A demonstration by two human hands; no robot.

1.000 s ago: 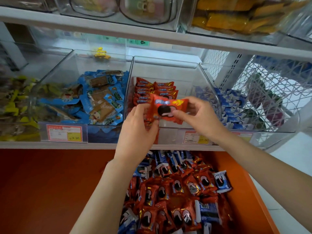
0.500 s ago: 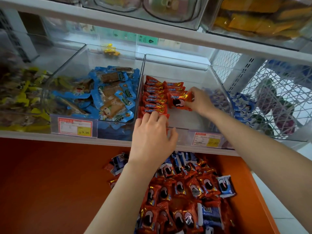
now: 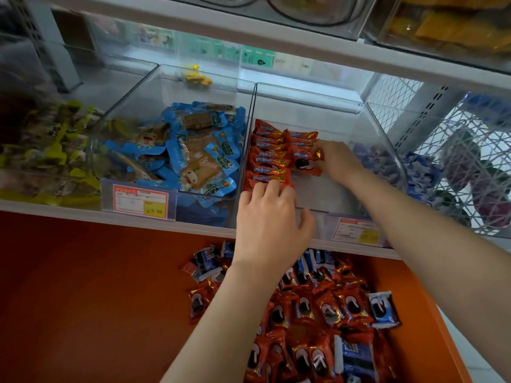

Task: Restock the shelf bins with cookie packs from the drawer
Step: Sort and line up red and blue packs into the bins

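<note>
A clear shelf bin [image 3: 309,95] holds two rows of red cookie packs [image 3: 269,156] standing on edge along its left side. My right hand [image 3: 336,158] reaches into the bin and pinches one red cookie pack [image 3: 305,163], setting it at the front of the second row. My left hand [image 3: 269,217] rests on the bin's front rim, its fingertips touching the nearest packs of the left row. Below the shelf, the open orange drawer [image 3: 96,299] holds a heap of red and blue cookie packs [image 3: 318,313].
Left of the cookie bin stands a bin of blue snack packs [image 3: 193,150], then one of yellow packs [image 3: 41,150]. A bin of blue-white packs [image 3: 420,172] and a white wire basket [image 3: 470,161] lie to the right. Price tags [image 3: 139,200] front the shelf; another shelf hangs above.
My right hand carried the red pack from in front of the shelf into the bin and lowered it by the second row. My left hand let go and moved to the front packs.
</note>
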